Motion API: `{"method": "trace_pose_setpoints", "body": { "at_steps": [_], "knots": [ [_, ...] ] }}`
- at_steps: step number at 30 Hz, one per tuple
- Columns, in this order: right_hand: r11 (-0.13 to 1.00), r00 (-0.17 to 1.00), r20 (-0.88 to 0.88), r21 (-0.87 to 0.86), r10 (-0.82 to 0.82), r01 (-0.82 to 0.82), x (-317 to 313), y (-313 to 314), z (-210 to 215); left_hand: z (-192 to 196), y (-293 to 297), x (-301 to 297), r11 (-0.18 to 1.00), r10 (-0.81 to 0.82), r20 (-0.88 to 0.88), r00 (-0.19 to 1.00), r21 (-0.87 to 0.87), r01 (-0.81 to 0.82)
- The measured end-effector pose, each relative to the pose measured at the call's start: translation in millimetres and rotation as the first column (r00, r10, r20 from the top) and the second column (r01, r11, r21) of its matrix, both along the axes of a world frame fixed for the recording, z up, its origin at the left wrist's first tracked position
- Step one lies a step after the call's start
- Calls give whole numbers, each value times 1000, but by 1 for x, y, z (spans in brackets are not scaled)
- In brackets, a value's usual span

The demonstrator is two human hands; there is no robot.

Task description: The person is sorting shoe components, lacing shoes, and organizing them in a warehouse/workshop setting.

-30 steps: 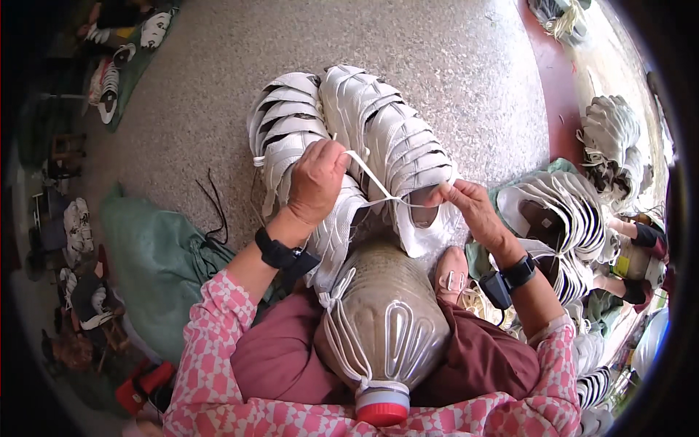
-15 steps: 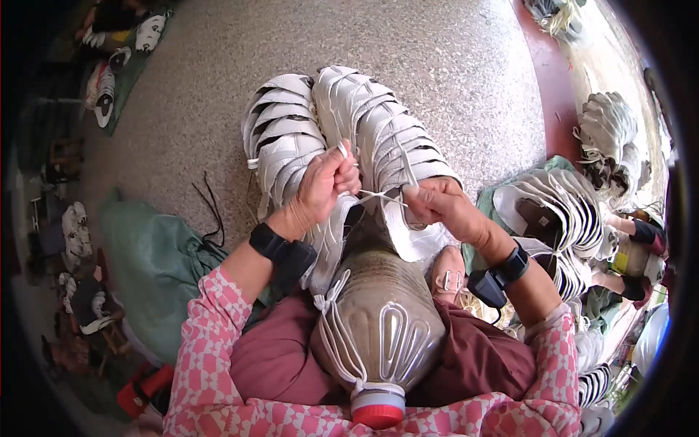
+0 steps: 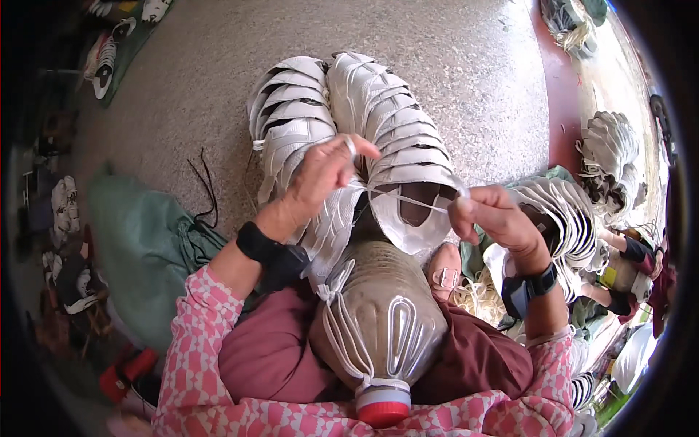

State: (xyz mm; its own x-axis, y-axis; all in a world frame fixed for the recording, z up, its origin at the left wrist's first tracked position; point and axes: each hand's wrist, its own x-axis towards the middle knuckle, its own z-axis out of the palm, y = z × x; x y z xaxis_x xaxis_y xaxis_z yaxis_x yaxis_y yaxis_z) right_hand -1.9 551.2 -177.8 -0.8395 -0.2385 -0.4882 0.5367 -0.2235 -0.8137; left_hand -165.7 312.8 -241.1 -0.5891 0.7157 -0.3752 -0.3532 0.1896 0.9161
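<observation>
Lace (image 3: 415, 200), thin and white, ran across the mouth of the nearest shoe upper (image 3: 399, 229), at the near end of the right row (image 3: 404, 138) of nested uppers, toward my right hand (image 3: 489, 211). I judged the step in hand to be tying at that upper; no finished knot was visible there. The next move, in my judgement, called for securing a free end with the left fingers and tensioning the strand evenly, without dragging the upper out of line. My right hand was narrow, thumb and fingers pinched on the lace beside the upper's right edge. My left hand (image 3: 324, 171) stood above the near part of the left row (image 3: 295, 131), index finger extended, other fingers loosely curled. A white strip (image 3: 351, 146) showed at that finger; I could not tell whether the hand gripped it. Both rows lay beyond the large jug (image 3: 364, 291) between my legs (image 3: 266, 349).
</observation>
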Motion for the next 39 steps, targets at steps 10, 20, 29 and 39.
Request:
{"method": "trace_pose_setpoints", "body": {
  "at_steps": [10, 20, 29, 39],
  "knots": [
    [872, 825, -385, 91, -414, 481, -76, -25, -35, -8, 8, 16, 945, -304, 91, 948, 150, 289],
    [818, 958, -221, 574, 181, -22, -61, -89, -81, -22, -1, 8, 900, 142, 586, 798, 259, -350],
    [289, 876, -211, 953, 435, 86, -63, -103, -106, -31, -3, 14, 791, 363, 623, 693, 187, -583],
    [975, 870, -488, 219, 66, 49, -58, -58, -137, 48, -43, -42, 519, -838, -195, 510, 7, 855]
  ]
}}
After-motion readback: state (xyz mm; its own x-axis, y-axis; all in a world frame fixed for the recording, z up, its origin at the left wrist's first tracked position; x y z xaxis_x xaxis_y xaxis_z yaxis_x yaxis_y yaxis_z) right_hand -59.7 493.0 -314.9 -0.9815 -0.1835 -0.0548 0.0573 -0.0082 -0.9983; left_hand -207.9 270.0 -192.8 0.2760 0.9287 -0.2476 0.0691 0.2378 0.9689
